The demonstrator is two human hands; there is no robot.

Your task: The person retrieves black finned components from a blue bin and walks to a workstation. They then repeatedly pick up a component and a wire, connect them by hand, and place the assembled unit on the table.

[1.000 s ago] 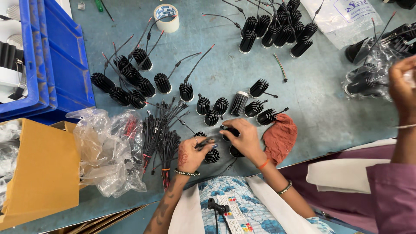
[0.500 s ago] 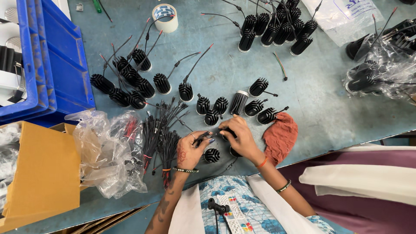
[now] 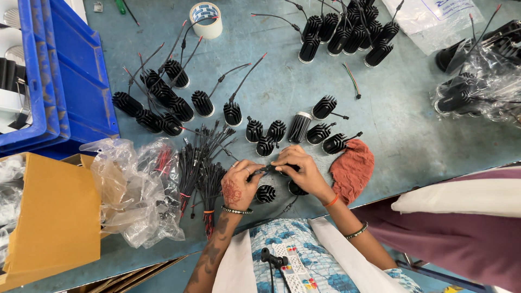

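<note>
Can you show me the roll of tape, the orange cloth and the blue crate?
roll of tape (image 3: 205, 19): head view, on its white side wall.
orange cloth (image 3: 353, 169): head view, middle of the fabric.
blue crate (image 3: 76, 76): head view, on its ribbed side.

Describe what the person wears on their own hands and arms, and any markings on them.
Both forearms are bare, no sleeves. The left hand has a reddish henna design on its back, a ring, a dark beaded bracelet at the wrist and dark patterning along the forearm. The right hand has an orange wrist thread and a thin dark bangle higher up.

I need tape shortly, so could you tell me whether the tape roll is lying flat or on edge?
Flat: the tape roll shows its open core facing up.
</note>
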